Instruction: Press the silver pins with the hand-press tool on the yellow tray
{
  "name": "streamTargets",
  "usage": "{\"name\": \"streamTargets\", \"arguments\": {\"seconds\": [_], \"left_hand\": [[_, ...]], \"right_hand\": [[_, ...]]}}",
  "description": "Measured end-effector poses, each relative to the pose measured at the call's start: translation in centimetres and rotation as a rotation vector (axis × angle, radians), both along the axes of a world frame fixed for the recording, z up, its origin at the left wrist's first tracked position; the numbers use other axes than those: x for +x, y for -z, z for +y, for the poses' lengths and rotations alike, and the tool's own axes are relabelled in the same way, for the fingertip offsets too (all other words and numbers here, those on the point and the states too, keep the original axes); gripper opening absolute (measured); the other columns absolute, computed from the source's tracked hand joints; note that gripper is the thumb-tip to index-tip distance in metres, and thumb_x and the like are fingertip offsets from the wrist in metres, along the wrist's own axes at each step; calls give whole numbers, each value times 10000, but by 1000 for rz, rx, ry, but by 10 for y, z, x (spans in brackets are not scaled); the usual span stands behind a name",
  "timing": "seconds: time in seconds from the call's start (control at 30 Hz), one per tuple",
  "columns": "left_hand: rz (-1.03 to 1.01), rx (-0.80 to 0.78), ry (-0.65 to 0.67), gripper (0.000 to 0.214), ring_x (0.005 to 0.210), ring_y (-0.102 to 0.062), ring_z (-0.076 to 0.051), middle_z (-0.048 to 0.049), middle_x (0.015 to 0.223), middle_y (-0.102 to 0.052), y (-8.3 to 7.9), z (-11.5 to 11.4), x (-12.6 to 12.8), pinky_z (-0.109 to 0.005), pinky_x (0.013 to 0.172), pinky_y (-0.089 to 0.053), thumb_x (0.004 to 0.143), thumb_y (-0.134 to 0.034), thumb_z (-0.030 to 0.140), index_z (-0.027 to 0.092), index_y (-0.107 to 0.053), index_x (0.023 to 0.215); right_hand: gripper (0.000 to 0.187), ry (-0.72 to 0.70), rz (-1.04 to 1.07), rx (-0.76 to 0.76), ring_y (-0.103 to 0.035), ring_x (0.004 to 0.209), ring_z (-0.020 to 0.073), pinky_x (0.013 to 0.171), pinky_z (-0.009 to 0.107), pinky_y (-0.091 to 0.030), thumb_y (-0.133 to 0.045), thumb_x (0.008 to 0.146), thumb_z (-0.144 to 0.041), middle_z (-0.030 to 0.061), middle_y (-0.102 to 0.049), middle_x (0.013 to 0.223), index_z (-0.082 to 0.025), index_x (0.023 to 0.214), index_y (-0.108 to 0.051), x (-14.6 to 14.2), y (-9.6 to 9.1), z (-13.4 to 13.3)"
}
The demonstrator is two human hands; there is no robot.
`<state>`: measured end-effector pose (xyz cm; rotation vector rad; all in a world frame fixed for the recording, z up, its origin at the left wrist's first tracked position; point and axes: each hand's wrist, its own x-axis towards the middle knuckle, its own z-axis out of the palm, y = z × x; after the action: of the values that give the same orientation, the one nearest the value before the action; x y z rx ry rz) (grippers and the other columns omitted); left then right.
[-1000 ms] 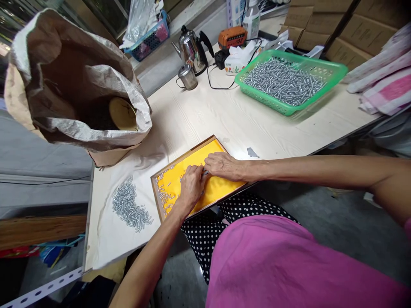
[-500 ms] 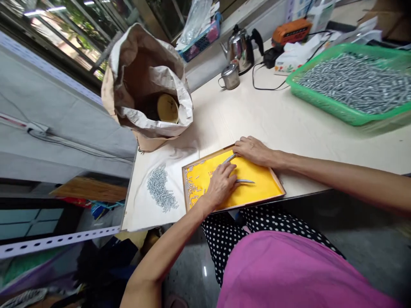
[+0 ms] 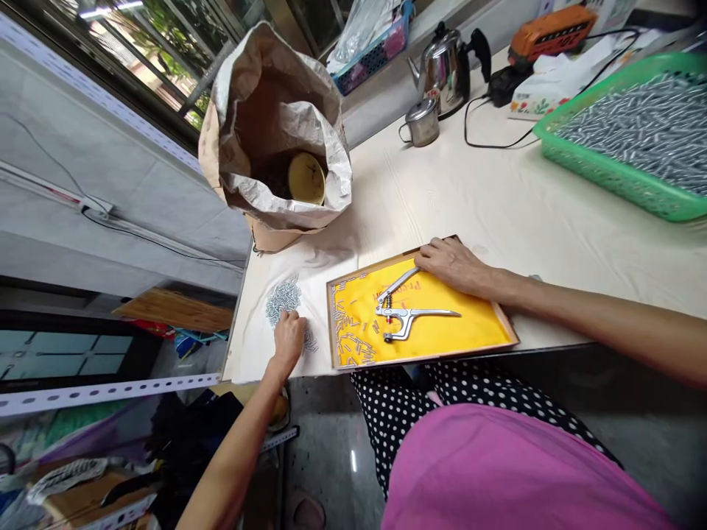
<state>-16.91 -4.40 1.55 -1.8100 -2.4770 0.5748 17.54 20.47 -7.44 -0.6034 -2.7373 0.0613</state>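
Observation:
My left hand reaches down to a loose pile of small metal pins on the white tabletop, fingers curled onto the pile's near end. What they hold, if anything, is hidden. My right hand rests flat on the far rim of a wooden tray with a yellow floor, fingers stretched out. On the tray lie silver hand pliers and several scattered pins at its left end. Neither hand touches the pliers.
A big open paper sack with a yellow cup inside stands behind the pile. A green basket full of metal pins sits at the right. A kettle, a small steel mug and a black cable lie at the back.
My left hand has left the tray and moved left to the pin pile. The pliers now lie uncovered on the tray. The camera has swung left.

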Motion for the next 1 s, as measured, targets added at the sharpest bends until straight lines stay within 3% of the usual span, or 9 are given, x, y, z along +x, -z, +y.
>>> {"name": "streamTargets", "arguments": {"seconds": [0.23, 0.33, 0.4, 0.47, 0.53, 0.6, 0.73, 1.0], "left_hand": [[-64, 4, 69, 291, 991, -572, -331, -177, 862, -665, 2, 13, -7, -408, 824, -444, 870, -448, 108, 205, -640, 674], [-116, 107, 22, 246, 979, -612, -315, -167, 889, -701, -3, 16, 5, -398, 837, -466, 879, -470, 168, 180, -682, 755], [-300, 257, -106, 224, 908, -654, -270, -123, 886, -734, -4, 20, 29, -355, 812, -487, 881, -517, 267, 173, -713, 825], [-616, 370, -252, 258, 795, -675, -214, -70, 852, -754, -2, 26, 64, -296, 742, -500, 845, -584, 388, 180, -736, 863], [-924, 375, -309, 305, 735, -671, -189, -56, 818, -759, 4, 33, 100, -268, 689, -500, 791, -629, 445, 170, -748, 847], [-1055, 333, -312, 329, 698, -655, -177, -59, 791, -760, 12, 42, 130, -257, 649, -485, 769, -655, 463, 158, -764, 830], [-987, 262, -323, 282, 675, -648, -178, -61, 750, -759, 17, 54, 153, -250, 600, -440, 748, -688, 418, 154, -784, 769], [-839, 133, -312, 245, 645, -631, -182, -43, 648, -715, 9, 57, 154, -250, 565, -386, 747, -675, 390, 168, -761, 686]], "right_hand": [[191, 26, -53, 61, -483, 934, 270, 717, 366, -299, -475, 956, -157, 109, -650, 1013, -220, 983, -654, -2, -1, -3], [174, 37, -58, 46, -485, 955, 273, 726, 363, -296, -492, 965, -167, 107, -651, 1037, -219, 999, -655, -2, -4, -4], [169, 31, -62, 28, -487, 953, 274, 729, 364, -291, -501, 967, -168, 106, -654, 1037, -217, 1001, -659, -2, -6, -5], [172, 28, -64, 16, -486, 952, 274, 728, 364, -284, -504, 968, -168, 104, -658, 1036, -217, 1006, -664, -2, -7, -5], [183, 30, -73, 19, -483, 955, 276, 727, 366, -279, -496, 972, -168, 103, -661, 1033, -218, 1016, -667, -2, -8, -4], [195, 35, -81, 27, -480, 963, 279, 730, 368, -279, -485, 977, -171, 102, -663, 1028, -220, 1025, -668, -2, -9, -4], [210, 39, -72, 26, -475, 983, 281, 748, 370, -284, -474, 983, -182, 101, -664, 1029, -230, 1027, -674, -2, -9, -5], [229, 28, -77, 22, -456, 984, 285, 768, 377, -299, -472, 972, -182, 116, -664, 1037, -220, 1054, -682, -2, -11, -4]]}}
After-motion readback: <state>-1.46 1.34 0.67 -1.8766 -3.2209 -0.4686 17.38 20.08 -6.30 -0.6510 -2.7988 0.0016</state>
